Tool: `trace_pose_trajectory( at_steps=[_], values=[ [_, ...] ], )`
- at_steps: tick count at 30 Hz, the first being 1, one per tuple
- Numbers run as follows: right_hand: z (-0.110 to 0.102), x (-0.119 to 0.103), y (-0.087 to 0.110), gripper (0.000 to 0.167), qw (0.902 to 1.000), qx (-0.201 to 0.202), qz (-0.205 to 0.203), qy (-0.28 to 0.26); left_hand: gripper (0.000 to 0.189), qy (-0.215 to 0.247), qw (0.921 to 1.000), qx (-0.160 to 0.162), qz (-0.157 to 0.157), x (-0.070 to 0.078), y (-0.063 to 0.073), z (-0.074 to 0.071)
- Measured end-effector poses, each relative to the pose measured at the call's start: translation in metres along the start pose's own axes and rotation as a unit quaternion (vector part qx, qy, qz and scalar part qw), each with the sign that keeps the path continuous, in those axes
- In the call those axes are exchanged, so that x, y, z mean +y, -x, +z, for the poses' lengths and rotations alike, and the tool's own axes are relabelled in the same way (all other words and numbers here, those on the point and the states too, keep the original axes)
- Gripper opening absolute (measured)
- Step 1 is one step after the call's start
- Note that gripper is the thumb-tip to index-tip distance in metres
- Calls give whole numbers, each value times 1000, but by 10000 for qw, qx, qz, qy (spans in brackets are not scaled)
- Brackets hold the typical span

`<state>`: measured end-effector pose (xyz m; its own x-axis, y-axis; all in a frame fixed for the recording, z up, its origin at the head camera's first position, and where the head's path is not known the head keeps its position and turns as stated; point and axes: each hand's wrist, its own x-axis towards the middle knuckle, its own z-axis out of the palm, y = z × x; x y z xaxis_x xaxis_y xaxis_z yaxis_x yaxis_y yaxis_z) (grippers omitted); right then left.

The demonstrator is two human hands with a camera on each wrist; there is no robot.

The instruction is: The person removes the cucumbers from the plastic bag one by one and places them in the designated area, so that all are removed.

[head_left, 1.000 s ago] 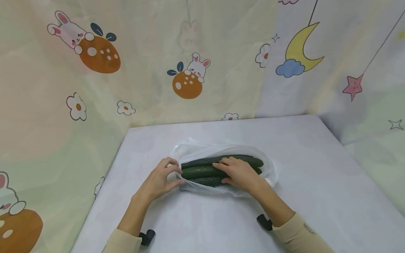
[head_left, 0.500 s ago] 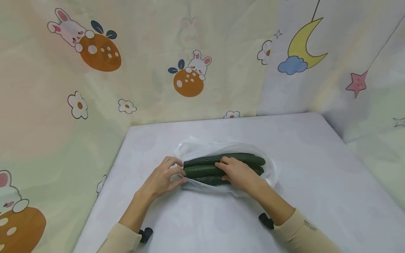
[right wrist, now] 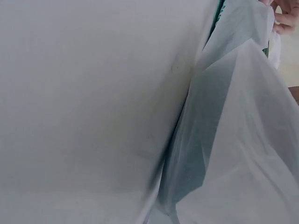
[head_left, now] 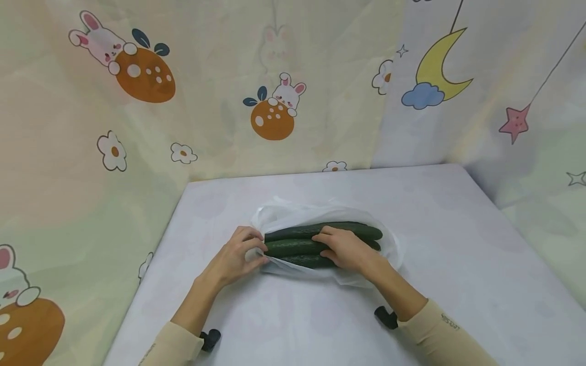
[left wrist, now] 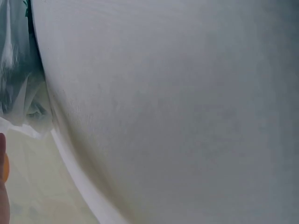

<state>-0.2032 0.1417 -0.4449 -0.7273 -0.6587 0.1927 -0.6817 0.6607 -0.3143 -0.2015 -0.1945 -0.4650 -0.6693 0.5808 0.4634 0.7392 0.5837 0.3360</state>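
Several long dark green cucumbers lie side by side in an open white plastic bag (head_left: 284, 212) in the head view. My left hand (head_left: 234, 258) is at the bag's left end, pinching its edge between thumb and fingers beside the cucumber tips. From the right, my right hand (head_left: 346, 250) reaches over the bag's mouth and grips the middle cucumber (head_left: 288, 248), fingers on its far side and thumb on its near side. The upper cucumber (head_left: 293, 233) and the lower cucumber (head_left: 308, 261) flank it. Thin bag film (right wrist: 243, 135) fills much of the right wrist view.
The bag rests on a table with a white cover (head_left: 293, 320). A patterned cloth backdrop (head_left: 220, 101) with rabbits, flowers and a moon rises behind and beside it. Below each wrist shows a black device, one left (head_left: 211, 340) and one right (head_left: 386, 317).
The right hand has shifted very slightly on the middle cucumber. The head view has moved a little; bag and left hand stay about where they were.
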Motion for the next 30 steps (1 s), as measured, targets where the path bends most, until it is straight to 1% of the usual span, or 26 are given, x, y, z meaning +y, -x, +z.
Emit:
trace_pose_trajectory(
  at_steps=[4,10,14,16,20,23,30],
  values=[
    [4,3,2,38,9998,98,-2,-200,21,17,10000,5,-56,0,1,0],
    [7,7,9,37,9988,146,102,-455,21,-35,9997,-42,-245,1,3,1],
    [4,7,12,37,9981,283,141,-521,21,35,9994,52,-335,1,3,1],
    [1,7,12,36,9977,346,96,-569,22,39,9994,119,-317,1,3,1],
    [-9,8,13,37,9967,500,69,-629,22,7,9995,161,-255,-1,3,1],
    [-20,9,12,38,9957,692,7,-616,23,-9,9996,171,-213,-1,3,1],
    [-49,4,7,38,9923,1076,-254,-558,17,-41,9999,62,-86,0,0,0]
  ],
)
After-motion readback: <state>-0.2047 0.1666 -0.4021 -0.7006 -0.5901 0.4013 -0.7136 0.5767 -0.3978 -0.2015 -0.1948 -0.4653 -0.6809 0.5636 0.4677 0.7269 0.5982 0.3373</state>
